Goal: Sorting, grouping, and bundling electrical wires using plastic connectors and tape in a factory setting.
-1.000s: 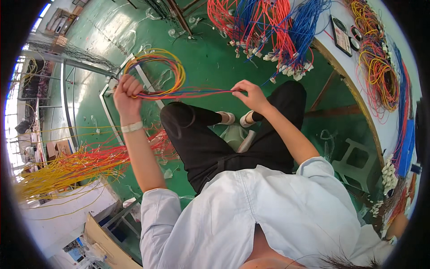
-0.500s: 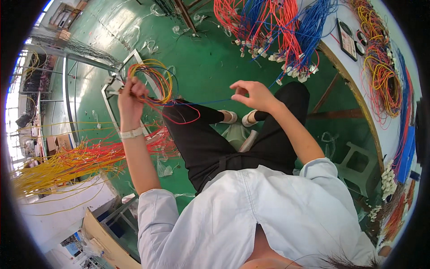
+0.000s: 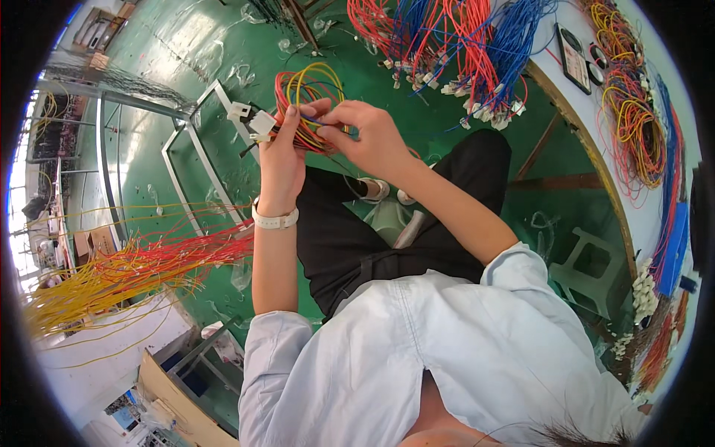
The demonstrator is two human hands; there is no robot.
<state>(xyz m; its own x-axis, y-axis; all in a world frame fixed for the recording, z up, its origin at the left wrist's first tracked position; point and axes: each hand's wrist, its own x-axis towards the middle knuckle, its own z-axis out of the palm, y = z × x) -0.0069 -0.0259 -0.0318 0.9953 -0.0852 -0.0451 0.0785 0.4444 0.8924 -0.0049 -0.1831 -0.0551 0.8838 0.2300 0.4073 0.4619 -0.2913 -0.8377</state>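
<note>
My left hand [image 3: 284,160] is closed around a coiled wire bundle [image 3: 322,71] of yellow, red and dark wires, held above my lap. White plastic connectors [image 3: 262,121] stick out from the bundle on the left side of that hand. My right hand [image 3: 371,135] meets the coil from the right, its thumb and fingers pinched at a blue wire [image 3: 314,122] beside the left fingers. The exact fingertip contact is partly hidden. Loose wire ends hang below the hands.
A table [image 3: 555,91] at the right bears wire coils [image 3: 633,138] and a phone-like device [image 3: 573,59]. Red and blue wires [image 3: 477,45] with white connectors hang off its far edge. Yellow and red wires [image 3: 112,276] spread at the left. A stool [image 3: 588,272] stands under the table.
My left hand has moved right with the coil and turned, bringing the white connectors into plain view. My right hand has moved left and away from me, from drawing a blue wire to the bundle.
</note>
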